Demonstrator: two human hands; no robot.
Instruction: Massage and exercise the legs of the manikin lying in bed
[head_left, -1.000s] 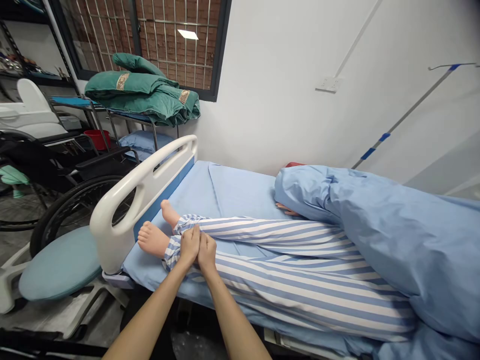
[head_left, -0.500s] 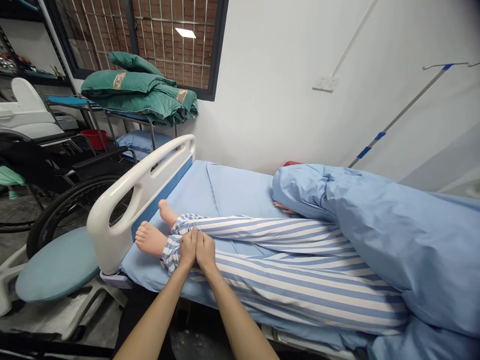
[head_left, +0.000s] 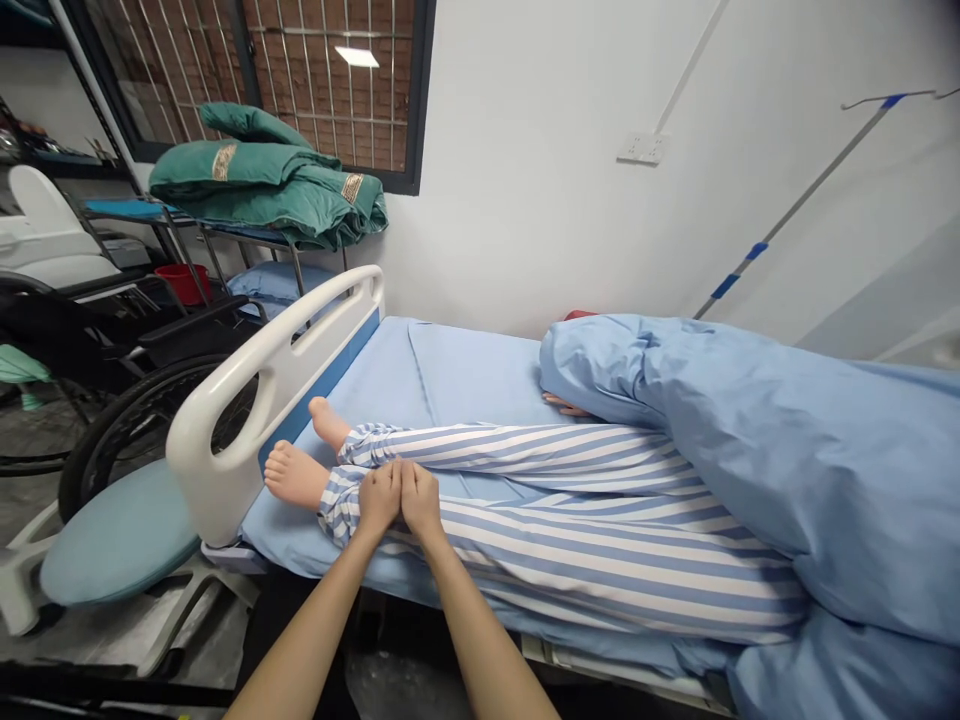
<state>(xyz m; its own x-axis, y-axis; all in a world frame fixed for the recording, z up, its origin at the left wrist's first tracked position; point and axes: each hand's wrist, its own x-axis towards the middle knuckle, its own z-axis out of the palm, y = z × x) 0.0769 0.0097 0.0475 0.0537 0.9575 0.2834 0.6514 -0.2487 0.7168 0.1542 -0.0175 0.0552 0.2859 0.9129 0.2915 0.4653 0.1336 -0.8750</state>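
A manikin in blue-and-white striped trousers (head_left: 570, 555) lies on the bed, its smooth near foot (head_left: 295, 476) and far foot (head_left: 328, 422) bare. My left hand (head_left: 380, 496) is closed over the near lower leg, just above the ankle cuff. Right beside it, thumb side against thumb side, my right hand (head_left: 420, 498) grips the same leg a little higher up. The fingertips of both hands are hidden around the leg. A light blue quilt (head_left: 780, 430) covers the upper body, and part of the manikin's hand (head_left: 566, 404) shows under its edge.
The white footboard (head_left: 221, 385) stands just beyond the feet. Left of it are a round teal stool seat (head_left: 120, 540) and a wheelchair (head_left: 150, 400). Green folded bedding (head_left: 277, 185) is piled on a rack by the window. An IV pole (head_left: 795, 200) leans at the right.
The view has shifted slightly. Both hands stay on the near lower leg, their knuckles a little further apart at the top. The leg stays lying on the bed.
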